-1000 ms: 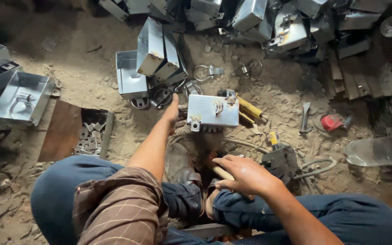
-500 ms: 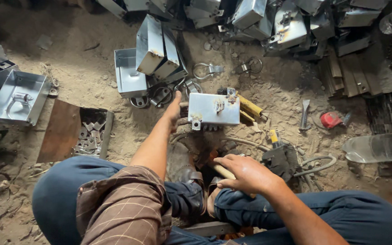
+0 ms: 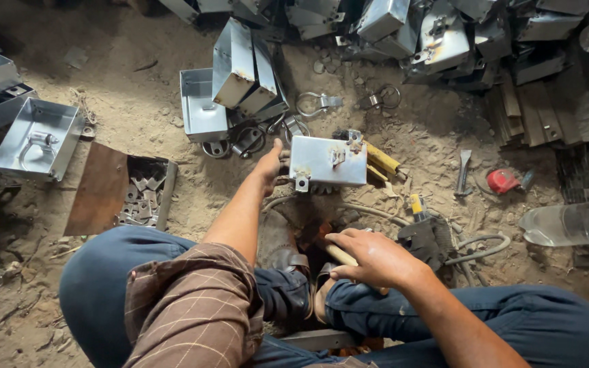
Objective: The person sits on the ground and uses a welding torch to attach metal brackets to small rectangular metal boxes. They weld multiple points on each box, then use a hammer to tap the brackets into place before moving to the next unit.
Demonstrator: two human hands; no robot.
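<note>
While the left hand point(image 3: 270, 165) grips the metal box point(image 3: 328, 161) by its side on the sandy floor point(image 3: 138, 116), steadying it, we see the right hand point(image 3: 369, 257) closed on a wooden handle point(image 3: 341, 255).

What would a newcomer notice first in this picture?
First, the shiny metal box at the centre on the sandy ground, steadied by the left hand. Below it, the right hand grips a pale wooden handle above the knees. More metal boxes pile along the top.
</note>
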